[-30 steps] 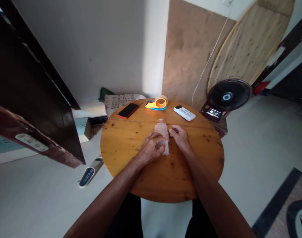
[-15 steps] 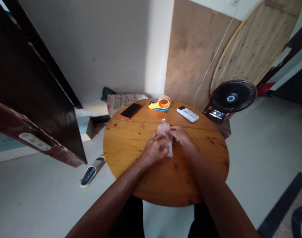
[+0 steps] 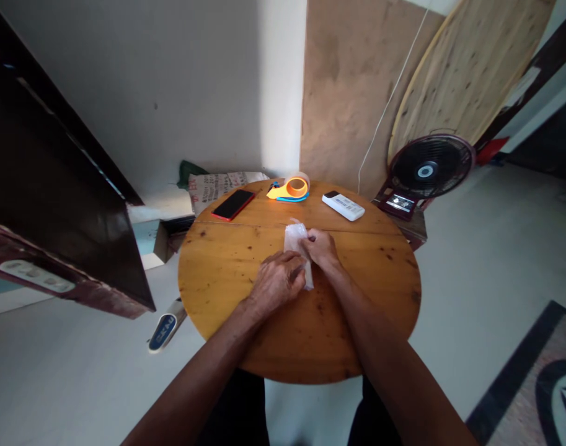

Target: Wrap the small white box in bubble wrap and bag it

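A narrow whitish, translucent packet (image 3: pixel 294 234) lies on the round wooden table (image 3: pixel 245 334), its long side running away from me. It looks like bubble wrap; what is inside, if anything, I cannot make out. My left hand (image 3: pixel 278 276) is closed, its curled fingers holding the packet's lower left part. At the upper right edge my right hand (image 3: pixel 323 249) is closed too, thumb and fingers pinching the plastic. A small clear strip sticks up at the packet's far end.
Along the table's far side are a red-edged phone (image 3: pixel 234 204), an orange and blue tape dispenser (image 3: pixel 289 188) and a white remote control (image 3: pixel 343 205). Beyond the table's right edge stands a dark fan (image 3: pixel 429 170). A dark door (image 3: pixel 64 167) is at left.
My right hand has shifted its pinch on the packet's upper edge, and the plastic's far end looks more bunched. My left hand keeps its place on the packet. The whole view has shifted slightly.
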`<state>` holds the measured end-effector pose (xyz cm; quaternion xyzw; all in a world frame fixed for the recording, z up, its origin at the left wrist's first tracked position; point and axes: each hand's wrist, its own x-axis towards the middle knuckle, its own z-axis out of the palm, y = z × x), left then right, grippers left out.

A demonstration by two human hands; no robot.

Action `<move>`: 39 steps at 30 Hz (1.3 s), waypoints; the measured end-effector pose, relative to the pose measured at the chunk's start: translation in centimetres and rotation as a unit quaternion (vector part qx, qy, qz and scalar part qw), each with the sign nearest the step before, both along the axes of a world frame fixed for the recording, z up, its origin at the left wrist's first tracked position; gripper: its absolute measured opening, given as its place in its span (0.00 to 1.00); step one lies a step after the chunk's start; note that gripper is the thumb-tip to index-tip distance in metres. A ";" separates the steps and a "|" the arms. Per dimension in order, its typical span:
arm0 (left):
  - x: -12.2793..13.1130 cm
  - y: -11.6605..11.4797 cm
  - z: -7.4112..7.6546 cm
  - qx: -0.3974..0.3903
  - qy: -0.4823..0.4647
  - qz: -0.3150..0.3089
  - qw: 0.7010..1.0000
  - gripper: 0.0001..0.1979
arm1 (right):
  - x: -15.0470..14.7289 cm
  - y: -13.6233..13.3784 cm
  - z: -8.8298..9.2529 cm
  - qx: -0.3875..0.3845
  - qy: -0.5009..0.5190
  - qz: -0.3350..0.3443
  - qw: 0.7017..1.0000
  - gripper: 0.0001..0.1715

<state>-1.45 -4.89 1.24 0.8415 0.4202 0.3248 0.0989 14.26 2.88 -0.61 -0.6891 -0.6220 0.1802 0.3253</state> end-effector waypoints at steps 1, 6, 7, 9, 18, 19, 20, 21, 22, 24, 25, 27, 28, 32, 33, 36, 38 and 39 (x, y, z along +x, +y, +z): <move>0.0 -0.1 0.1 -0.010 0.003 0.001 1.000 0.12 | 0.0 0.0 -0.1 0.003 0.006 -0.001 1.000 0.08; 0.1 -0.3 0.3 -0.052 0.000 0.012 0.999 0.13 | 0.2 -0.3 -0.4 0.020 0.150 0.008 0.988 0.09; 0.0 -0.3 0.3 -0.058 -0.005 0.012 0.998 0.13 | 0.3 -0.4 -0.3 0.018 0.200 0.017 0.980 0.10; 0.0 -0.2 0.2 -0.069 -0.016 0.007 0.997 0.14 | 0.4 -0.7 0.2 0.006 0.290 0.044 0.956 0.10; -0.1 0.0 0.0 -0.094 -0.058 0.002 0.994 0.14 | -0.3 -3.3 3.9 -0.026 0.408 0.156 0.899 0.13; -0.1 0.0 -0.1 -0.092 -0.061 0.005 0.994 0.15 | -0.4 -3.6 4.0 -0.023 0.405 0.161 0.900 0.13; -0.1 0.0 -0.1 -0.089 -0.063 0.009 0.994 0.15 | -0.5 -3.9 4.1 -0.018 0.404 0.165 0.900 0.12; -0.1 0.0 -0.2 -0.087 -0.062 0.018 0.994 0.15 | -0.6 -4.2 4.1 -0.011 0.402 0.168 0.900 0.11; -0.1 0.0 -0.3 -0.086 -0.061 0.031 0.994 0.15 | -0.6 -4.5 4.1 -0.003 0.402 0.168 0.900 0.10; -0.1 0.1 -0.5 -0.086 -0.058 0.073 0.992 0.13 | -0.7 -4.9 4.0 0.013 0.404 0.161 0.900 0.09; -0.1 0.2 -0.6 -0.090 -0.058 0.097 0.990 0.13 | -0.8 -5.1 3.9 0.017 0.407 0.158 0.900 0.09; -0.1 0.2 -0.6 -0.105 -0.061 0.141 0.983 0.15 | -0.8 -5.5 3.7 0.022 0.414 0.156 0.897 0.10; -0.1 0.3 -0.7 -0.118 -0.064 0.159 0.978 0.17 | -0.8 -5.7 3.6 0.023 0.418 0.159 0.894 0.10; -0.4 0.5 -0.8 -0.185 -0.097 0.180 0.961 0.31 | -0.6 -6.8 3.1 0.030 0.404 0.169 0.899 0.09; -0.5 0.7 -1.0 -0.199 -0.111 0.168 0.959 0.34 | -0.6 -7.1 3.0 0.032 0.390 0.167 0.905 0.08; -0.6 1.3 -1.6 -0.216 -0.158 0.103 0.958 0.33 | -0.5 -8.2 2.7 0.041 0.332 0.149 0.930 0.05; -0.6 1.6 -2.1 -0.211 -0.180 0.062 0.959 0.24 | -0.5 -9.0 2.5 0.056 0.300 0.144 0.941 0.03; -0.5 1.7 -2.2 -0.209 -0.192 0.046 0.958 0.20 | -0.5 -9.3 2.4 0.067 0.286 0.145 0.945 0.03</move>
